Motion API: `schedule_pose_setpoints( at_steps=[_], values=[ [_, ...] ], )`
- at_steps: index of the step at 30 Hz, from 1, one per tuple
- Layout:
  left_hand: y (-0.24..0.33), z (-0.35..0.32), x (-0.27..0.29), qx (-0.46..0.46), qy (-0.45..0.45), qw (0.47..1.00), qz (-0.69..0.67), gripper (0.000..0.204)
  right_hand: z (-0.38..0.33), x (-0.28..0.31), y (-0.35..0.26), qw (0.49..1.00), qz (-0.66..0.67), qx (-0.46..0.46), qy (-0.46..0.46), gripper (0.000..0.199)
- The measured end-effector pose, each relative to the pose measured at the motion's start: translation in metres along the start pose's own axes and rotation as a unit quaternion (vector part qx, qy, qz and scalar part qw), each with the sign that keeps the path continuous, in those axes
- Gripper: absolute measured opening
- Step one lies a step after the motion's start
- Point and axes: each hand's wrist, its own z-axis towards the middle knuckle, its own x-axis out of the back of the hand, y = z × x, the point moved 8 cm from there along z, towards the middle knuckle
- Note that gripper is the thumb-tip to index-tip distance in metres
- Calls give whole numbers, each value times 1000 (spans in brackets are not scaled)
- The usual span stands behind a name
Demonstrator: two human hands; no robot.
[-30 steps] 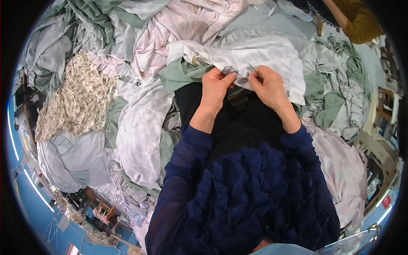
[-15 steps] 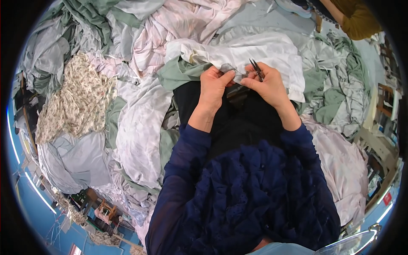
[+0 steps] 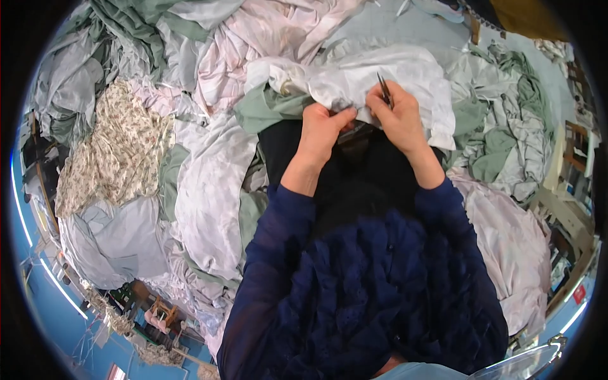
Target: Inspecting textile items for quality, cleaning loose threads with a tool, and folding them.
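Across my lap lies a white fabric garment (image 3: 405, 69) with a sage-green cloth (image 3: 269, 111) beside it. My left hand (image 3: 320, 133) pinches the garment's near edge between thumb and fingers, where a greyish bit of fabric (image 3: 344, 104) shows. Just right of it, my right hand (image 3: 403, 120) is closed around small dark thread snips (image 3: 383, 87), blades pointing away from me. Its thumb and forefinger are close together above the white cloth; whether they also pinch a thread is too small to tell.
Heaped cloth surrounds me: pink pieces (image 3: 272, 38) ahead, a floral beige cloth (image 3: 111, 149) and white cloth (image 3: 212, 196) at left, grey-green cloth (image 3: 500, 145) and pale pink cloth (image 3: 500, 240) at right. Another person's mustard-coloured clothing (image 3: 532, 19) shows at the far right.
My right hand has moved slightly away from my left, and the snips now point more upright. The grey fabric bit is more covered. The other person's arm has gone from view.
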Motion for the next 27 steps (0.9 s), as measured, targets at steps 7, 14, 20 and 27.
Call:
schedule_pose_setpoints(
  at_steps=[7, 14, 20, 27],
  values=[
    [1, -3, -5, 27, -20, 999, -31, 10, 6, -20, 12, 952, 274, -99, -90, 11],
    [-5, 8, 5, -21, 74, 995, -57, 26, 7, -21, 21, 980, 133, -98, -109, 8],
    [4, 7, 18, -52, 96, 987, -118, 18, 4, -10, 27, 988, -35, -84, -122, 10],
    [6, 8, 40, -66, 119, 978, -157, 21, -54, 33, 14, 969, -41, -173, -173, 11]
  ],
)
